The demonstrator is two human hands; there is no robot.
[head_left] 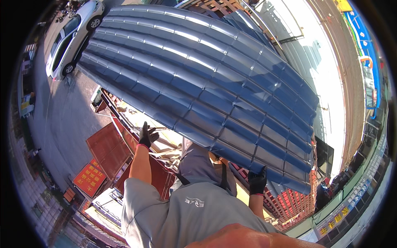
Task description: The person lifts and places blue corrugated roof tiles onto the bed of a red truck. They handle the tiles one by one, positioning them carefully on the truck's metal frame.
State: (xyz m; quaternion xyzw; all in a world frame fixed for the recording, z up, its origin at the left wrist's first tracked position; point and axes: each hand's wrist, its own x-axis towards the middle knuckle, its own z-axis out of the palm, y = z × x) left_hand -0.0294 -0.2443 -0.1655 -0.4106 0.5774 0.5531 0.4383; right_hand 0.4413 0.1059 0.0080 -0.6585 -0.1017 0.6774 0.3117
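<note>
Pinching the edge of the blue roof sheet [202,89], it seems, my right hand [257,182] sits just past four o'clock; my left hand [147,135], fingers spread, sits near nine. The sheet, at twelve, could tip if one hand alone holds it.

A white car [74,41] stands on the grey pavement [80,109] at the upper left, 2 of its dark wheels showing. Farther down that side, a rust-red panel [108,144] sits just above a red sign [91,177] with yellow lettering. Red latticework [291,206] shows at the lower right. Up the right side runs a bright white surface [331,82] (nearly washed out by sunlight), then a brown ribbed strip [350,99] and a blue board [364,45]. Below them curves a lettered band [339,218].
</note>
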